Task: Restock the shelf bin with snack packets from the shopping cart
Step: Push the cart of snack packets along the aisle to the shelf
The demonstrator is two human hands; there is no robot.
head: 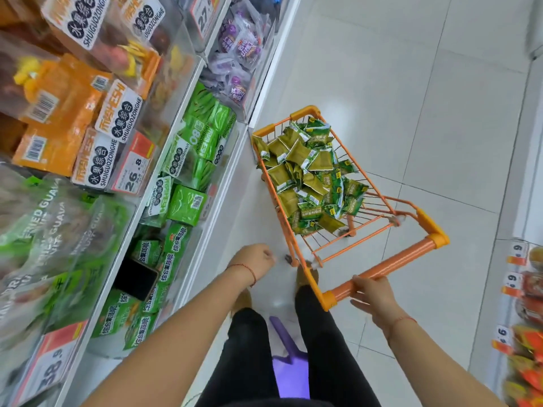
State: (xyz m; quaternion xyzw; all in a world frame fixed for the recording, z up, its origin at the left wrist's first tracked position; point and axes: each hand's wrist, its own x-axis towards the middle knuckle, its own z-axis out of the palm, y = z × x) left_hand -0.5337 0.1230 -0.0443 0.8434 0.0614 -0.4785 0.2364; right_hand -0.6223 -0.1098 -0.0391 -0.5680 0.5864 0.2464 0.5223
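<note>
A person's right hand (pixel 374 295) grips the orange shopping cart (pixel 382 268) handle, left hand (pixel 255 259) loosely curled and empty, green snack packets (pixel 308 177) awaiting a reach before shelving.

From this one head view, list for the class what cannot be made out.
1. Small print on the snack packets in the cart: too small.
2. Left shelf packs: blurred.
3. Left hand fingers: curled out of sight.
4. Which bin needs restocking: not shown.
</note>
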